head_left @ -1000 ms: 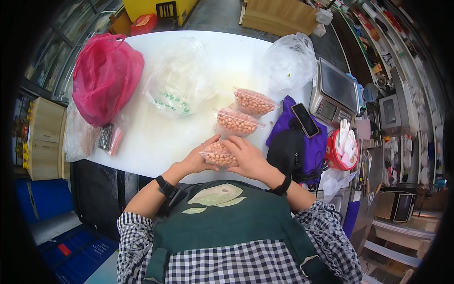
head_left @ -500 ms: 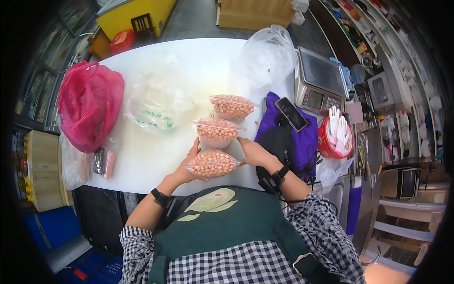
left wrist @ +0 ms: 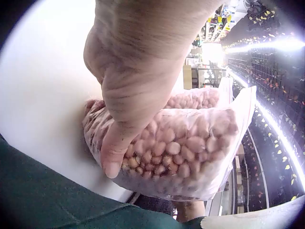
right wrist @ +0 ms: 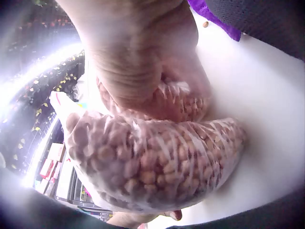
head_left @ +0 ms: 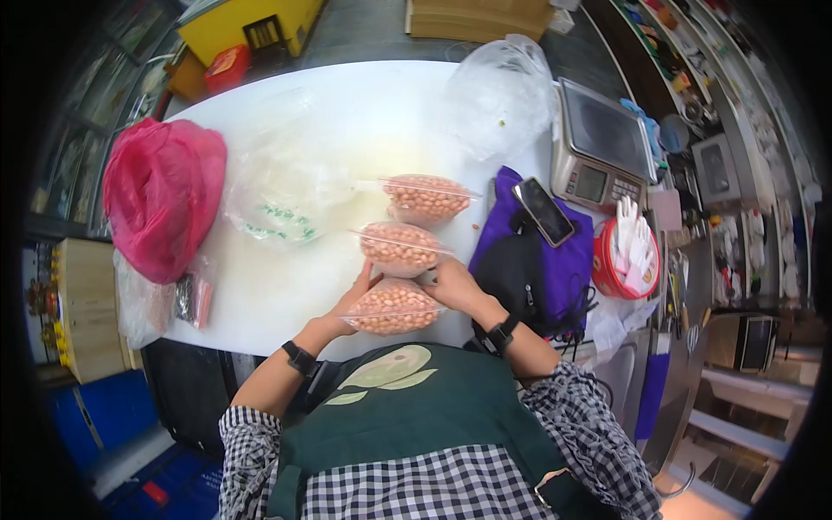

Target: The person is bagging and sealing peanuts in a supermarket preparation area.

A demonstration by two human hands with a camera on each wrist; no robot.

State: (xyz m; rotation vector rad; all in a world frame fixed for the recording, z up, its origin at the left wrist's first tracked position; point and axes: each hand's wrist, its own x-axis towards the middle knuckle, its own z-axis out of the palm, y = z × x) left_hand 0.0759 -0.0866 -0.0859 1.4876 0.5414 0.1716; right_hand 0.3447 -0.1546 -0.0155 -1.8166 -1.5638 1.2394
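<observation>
Three clear zip bags of reddish peanuts stand in a row: a near bag (head_left: 394,310), a middle bag (head_left: 400,247) and a far bag (head_left: 426,199). At the near bag's left side, my left hand (head_left: 349,305) grips it; in the left wrist view the thumb (left wrist: 113,160) lies on its near face while the fingers go behind. My right hand (head_left: 459,288) reaches in from the right between the near and middle bags. Seen from the right wrist, that hand (right wrist: 138,62) is behind the near bag (right wrist: 147,164), its fingertips mostly hidden.
A pink plastic bag (head_left: 163,195) and a clear bag with green print (head_left: 282,186) lie to the left on the white table (head_left: 269,295). Rightward are a purple cloth (head_left: 579,282), a phone (head_left: 543,211), a scale (head_left: 602,139) and a red tub with gloves (head_left: 617,282).
One second ago both hands were round the near bag. My right hand came away to the right, then moved inward behind it. My left hand's fingers have shifted up behind the bag.
</observation>
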